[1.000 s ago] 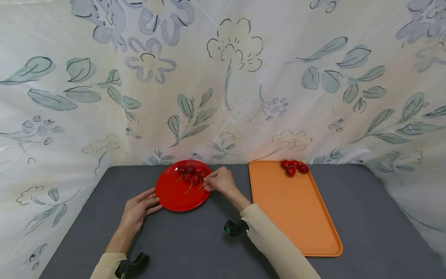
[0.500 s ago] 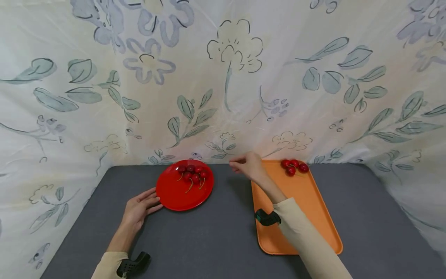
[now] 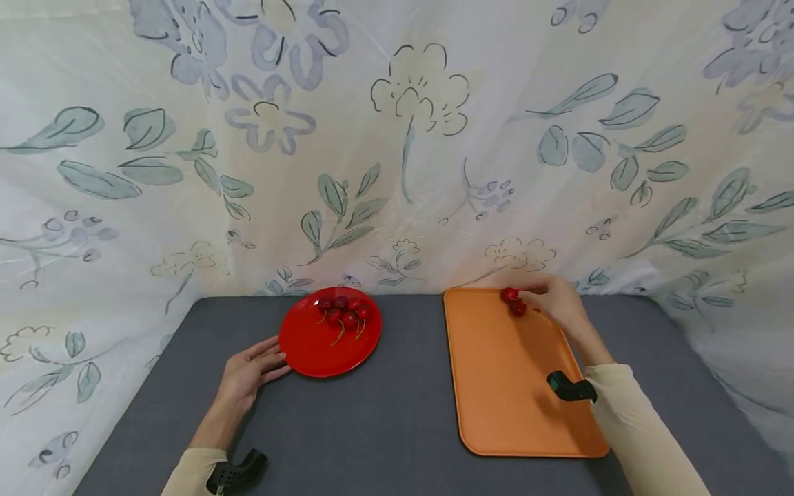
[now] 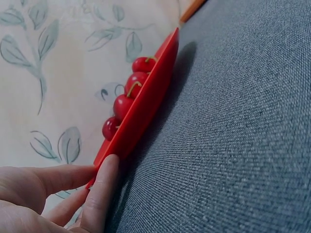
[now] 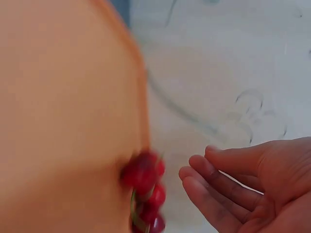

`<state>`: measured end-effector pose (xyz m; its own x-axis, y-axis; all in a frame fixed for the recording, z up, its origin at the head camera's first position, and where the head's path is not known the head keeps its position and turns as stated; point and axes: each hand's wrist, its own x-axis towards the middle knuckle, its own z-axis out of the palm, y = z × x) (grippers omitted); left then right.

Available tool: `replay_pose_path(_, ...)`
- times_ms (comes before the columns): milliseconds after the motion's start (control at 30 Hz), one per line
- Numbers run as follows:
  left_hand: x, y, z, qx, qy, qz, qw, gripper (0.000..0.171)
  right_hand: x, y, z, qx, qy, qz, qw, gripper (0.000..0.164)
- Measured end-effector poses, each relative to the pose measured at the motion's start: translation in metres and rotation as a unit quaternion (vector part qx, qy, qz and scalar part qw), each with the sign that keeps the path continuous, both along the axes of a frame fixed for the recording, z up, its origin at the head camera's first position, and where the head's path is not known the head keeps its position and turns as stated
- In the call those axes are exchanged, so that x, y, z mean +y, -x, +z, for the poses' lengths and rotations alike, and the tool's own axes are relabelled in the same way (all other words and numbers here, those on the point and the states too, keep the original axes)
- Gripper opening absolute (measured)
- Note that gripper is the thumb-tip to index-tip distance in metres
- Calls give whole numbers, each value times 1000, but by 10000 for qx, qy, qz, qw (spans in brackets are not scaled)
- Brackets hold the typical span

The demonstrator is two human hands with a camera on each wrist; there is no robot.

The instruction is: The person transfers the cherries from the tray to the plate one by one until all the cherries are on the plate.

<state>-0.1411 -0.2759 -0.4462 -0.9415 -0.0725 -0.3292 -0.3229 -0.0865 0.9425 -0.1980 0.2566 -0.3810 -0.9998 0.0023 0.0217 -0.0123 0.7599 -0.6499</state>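
Observation:
My left hand (image 3: 242, 375) pinches the near-left rim of a round red plate (image 3: 319, 353); in the left wrist view its thumb (image 4: 63, 177) and a finger (image 4: 102, 187) lie on either side of the edge. Several cherries (image 3: 349, 319) with stems sit toward the back of that plate. At the top end of an orange tray (image 3: 511, 386), a small cluster of cherries (image 3: 510, 295) lies partly covered by my right hand (image 3: 556, 301) in the head view. The right wrist view shows this hand (image 5: 252, 187) beside the cherries (image 5: 143, 174), fingers relaxed, with a gap between.
A grey cloth-covered table (image 3: 372, 434) carries plate and tray, side by side with a gap between. Behind its back edge hangs a floral curtain (image 3: 397, 151). Black wrist cameras sit on the left wrist (image 3: 236, 472) and the right wrist (image 3: 571, 387).
My right hand has left the cherries on the red plate and moved right, across to the cherries at the tray's top end. The left hand stays at the plate's rim.

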Motion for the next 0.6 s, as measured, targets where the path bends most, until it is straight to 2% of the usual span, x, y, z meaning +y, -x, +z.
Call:
replay_pose_path(133,0,-1,0,25,12,-62,10000,55,21,-4,-5,24,-611,-144,9980,27)
replay_pose_path(267,-1,-2,-1,45,-14,-34,10000,54,33,-4,-7,41,-1079,-21,9942,24)
replay_pose_path(467,-2,-6,-3,46,-66,8,10000,53,38,0,-15,-207,-1135,406,9925,22)
replay_pose_path(600,0,-7,-4,84,-52,12,10000,53,38,4,-25,-76,-1380,655,9882,19)
